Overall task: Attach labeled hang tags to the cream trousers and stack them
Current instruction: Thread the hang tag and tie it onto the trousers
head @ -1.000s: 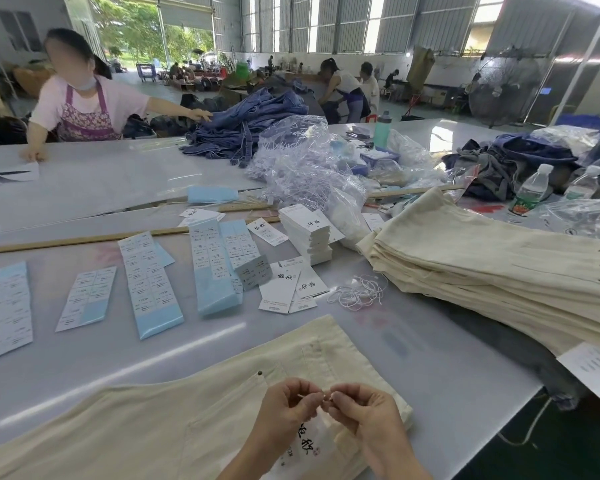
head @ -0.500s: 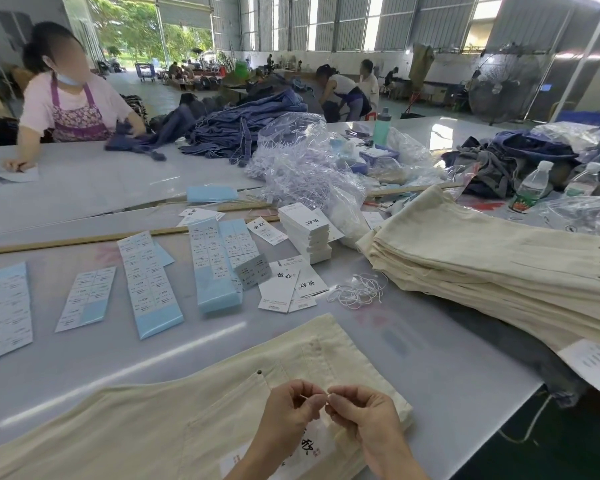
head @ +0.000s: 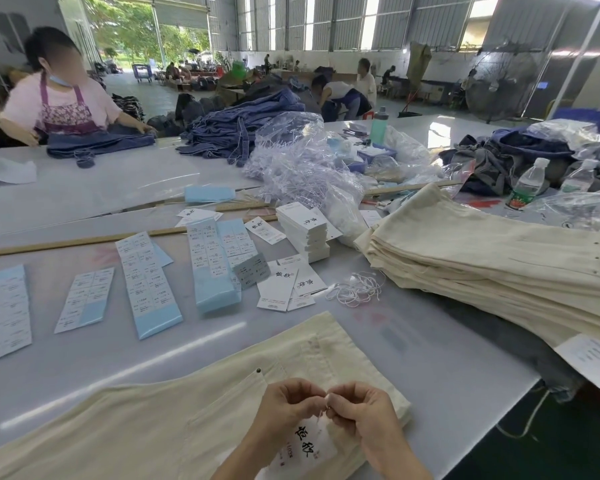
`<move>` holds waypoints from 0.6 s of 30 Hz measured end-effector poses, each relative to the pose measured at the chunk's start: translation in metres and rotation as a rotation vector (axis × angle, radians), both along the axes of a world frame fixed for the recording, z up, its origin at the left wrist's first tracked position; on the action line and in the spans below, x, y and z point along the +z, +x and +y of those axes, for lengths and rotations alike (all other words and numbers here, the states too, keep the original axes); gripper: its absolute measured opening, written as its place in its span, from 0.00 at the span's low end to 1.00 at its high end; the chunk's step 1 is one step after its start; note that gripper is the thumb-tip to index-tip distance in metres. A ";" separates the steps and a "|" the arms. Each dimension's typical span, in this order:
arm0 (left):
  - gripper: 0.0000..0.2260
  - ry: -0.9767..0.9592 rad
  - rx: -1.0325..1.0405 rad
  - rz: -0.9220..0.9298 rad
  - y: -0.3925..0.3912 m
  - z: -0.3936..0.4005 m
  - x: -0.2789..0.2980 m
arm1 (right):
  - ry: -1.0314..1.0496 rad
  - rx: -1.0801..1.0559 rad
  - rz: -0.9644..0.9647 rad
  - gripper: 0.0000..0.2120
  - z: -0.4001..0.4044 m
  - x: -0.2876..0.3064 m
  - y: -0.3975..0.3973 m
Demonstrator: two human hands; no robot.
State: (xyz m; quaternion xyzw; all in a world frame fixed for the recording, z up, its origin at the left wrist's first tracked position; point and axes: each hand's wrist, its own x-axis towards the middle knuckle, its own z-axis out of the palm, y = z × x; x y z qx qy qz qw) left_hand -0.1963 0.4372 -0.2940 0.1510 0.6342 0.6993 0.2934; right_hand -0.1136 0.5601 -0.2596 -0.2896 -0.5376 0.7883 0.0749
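Hang tag (head: 303, 445) raised slightly since earlier frame; string pinched between left hand (head: 284, 403) and right hand (head: 361, 410) at 6 o'clock; loop best kept taut over trousers (head: 153, 420).

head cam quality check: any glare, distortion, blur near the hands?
Head view: wide-angle bending at the edges, strong glare streaks on the glossy table, windows blown out. Left hand and right hand are sharp enough, but the string they pinch is too thin to resolve; hang tag print is readable, slightly soft.
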 end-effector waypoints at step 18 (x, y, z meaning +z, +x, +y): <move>0.06 -0.086 0.037 0.030 0.001 0.003 -0.004 | 0.248 0.044 -0.056 0.09 -0.002 -0.006 0.000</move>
